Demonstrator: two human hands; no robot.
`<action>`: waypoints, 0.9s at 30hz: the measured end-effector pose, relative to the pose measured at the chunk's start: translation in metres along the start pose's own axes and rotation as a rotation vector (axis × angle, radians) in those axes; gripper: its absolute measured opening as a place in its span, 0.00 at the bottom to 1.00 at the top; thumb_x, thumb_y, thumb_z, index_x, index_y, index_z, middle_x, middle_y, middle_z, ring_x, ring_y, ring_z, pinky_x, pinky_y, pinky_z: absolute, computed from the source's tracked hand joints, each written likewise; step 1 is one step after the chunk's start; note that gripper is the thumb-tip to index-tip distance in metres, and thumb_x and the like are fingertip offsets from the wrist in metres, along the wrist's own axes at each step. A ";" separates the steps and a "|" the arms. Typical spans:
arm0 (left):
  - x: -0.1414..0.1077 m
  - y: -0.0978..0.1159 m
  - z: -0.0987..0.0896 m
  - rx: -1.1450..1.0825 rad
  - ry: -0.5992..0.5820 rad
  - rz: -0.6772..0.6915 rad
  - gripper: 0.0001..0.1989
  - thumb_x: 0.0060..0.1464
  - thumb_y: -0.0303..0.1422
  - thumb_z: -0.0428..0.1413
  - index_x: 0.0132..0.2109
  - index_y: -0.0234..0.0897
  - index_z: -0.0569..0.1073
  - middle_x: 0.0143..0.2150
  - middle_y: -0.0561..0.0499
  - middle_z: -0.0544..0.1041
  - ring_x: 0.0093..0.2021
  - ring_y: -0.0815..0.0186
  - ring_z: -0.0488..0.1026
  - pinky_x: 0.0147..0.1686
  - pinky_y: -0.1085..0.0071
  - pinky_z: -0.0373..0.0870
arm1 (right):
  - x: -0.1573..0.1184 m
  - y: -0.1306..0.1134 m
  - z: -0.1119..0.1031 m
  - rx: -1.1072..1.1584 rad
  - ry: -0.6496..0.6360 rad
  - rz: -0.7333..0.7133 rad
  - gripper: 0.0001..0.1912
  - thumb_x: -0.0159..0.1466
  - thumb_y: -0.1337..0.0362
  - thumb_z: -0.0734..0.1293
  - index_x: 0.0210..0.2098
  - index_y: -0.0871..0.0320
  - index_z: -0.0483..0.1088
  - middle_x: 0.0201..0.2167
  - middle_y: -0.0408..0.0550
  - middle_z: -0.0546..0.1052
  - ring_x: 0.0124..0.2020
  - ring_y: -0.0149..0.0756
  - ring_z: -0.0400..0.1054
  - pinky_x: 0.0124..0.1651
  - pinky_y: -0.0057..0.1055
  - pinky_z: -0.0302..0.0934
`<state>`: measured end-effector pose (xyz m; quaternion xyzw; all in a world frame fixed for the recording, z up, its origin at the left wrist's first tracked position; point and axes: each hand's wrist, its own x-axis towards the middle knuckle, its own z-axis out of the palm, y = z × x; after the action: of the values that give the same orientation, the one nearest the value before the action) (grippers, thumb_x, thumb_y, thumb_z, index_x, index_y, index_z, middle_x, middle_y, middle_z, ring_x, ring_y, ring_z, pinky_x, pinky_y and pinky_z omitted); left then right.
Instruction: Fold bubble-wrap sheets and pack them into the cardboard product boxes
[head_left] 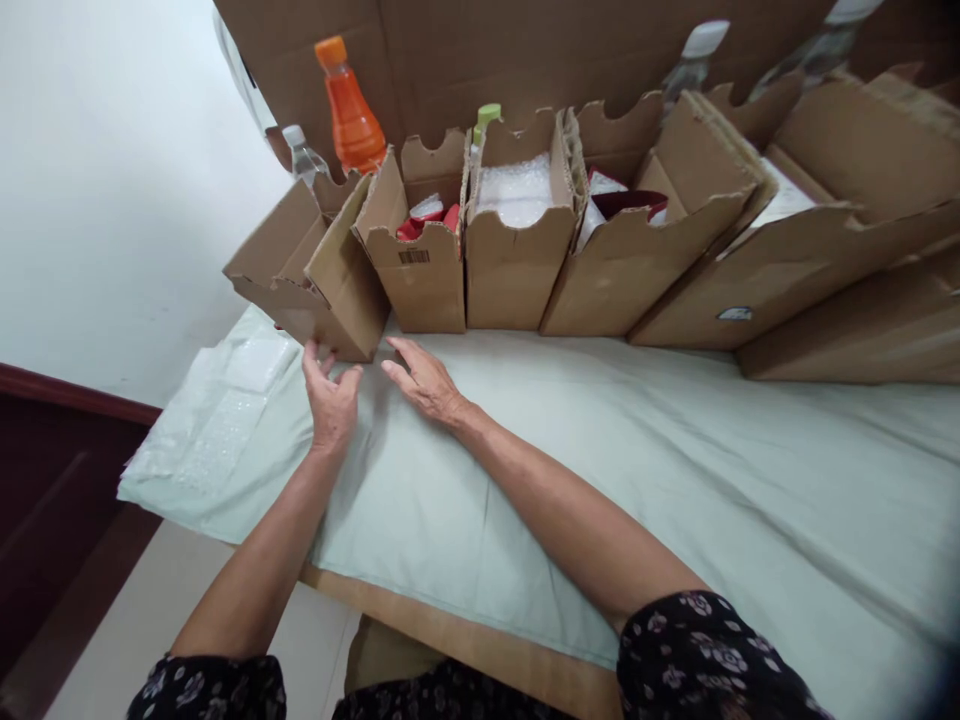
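The leftmost cardboard box stands open at the top at the left end of a row. My left hand is at its lower front, fingertips against or very close to the cardboard, with thumb and fingers apart. Just right of that box's bottom corner, my right hand hovers low over the cloth, its thumb and fingers spread and nothing in them. Beside this box stands a narrower cardboard box with a barcode, holding red items and bubble wrap.
More cardboard boxes continue to the right, some with bubble wrap inside. Behind them stand an orange bottle and several other bottles. Flat bubble-wrap sheets lie at the left end of the pale green cloth.
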<state>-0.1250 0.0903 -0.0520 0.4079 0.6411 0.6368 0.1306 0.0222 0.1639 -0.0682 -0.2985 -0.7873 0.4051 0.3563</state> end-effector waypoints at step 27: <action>0.031 -0.035 0.016 0.142 -0.268 0.027 0.45 0.49 0.29 0.63 0.73 0.40 0.61 0.77 0.38 0.59 0.78 0.47 0.55 0.76 0.48 0.54 | 0.003 0.005 0.001 0.042 0.087 0.082 0.19 0.72 0.61 0.63 0.59 0.59 0.71 0.58 0.57 0.77 0.55 0.40 0.75 0.62 0.40 0.68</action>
<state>-0.1461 0.1284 -0.0757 0.5061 0.6558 0.5315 0.1771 0.0206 0.1687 -0.0719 -0.3403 -0.7496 0.4223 0.3795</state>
